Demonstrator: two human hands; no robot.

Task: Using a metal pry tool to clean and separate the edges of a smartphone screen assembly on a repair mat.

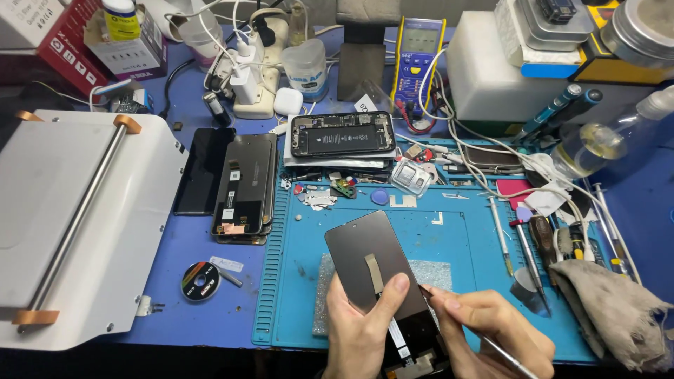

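At the near edge of the blue mat (449, 238) on the desk, the left hand (361, 330) pins a dark phone screen panel (372, 270) under its thumb, while the right hand (491, 330) pinches thin metal tweezers (509, 359) just beside the panel's right edge. An opened phone (342, 133) lies farther back.

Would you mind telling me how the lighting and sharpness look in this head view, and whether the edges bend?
Head view: bright, even overhead light on the blue silicone work mat; soft glare on the dark rectangular phone screen panel under the left hand; corners darken; the white machine bows from wide-angle distortion; the right hand stays sharp.
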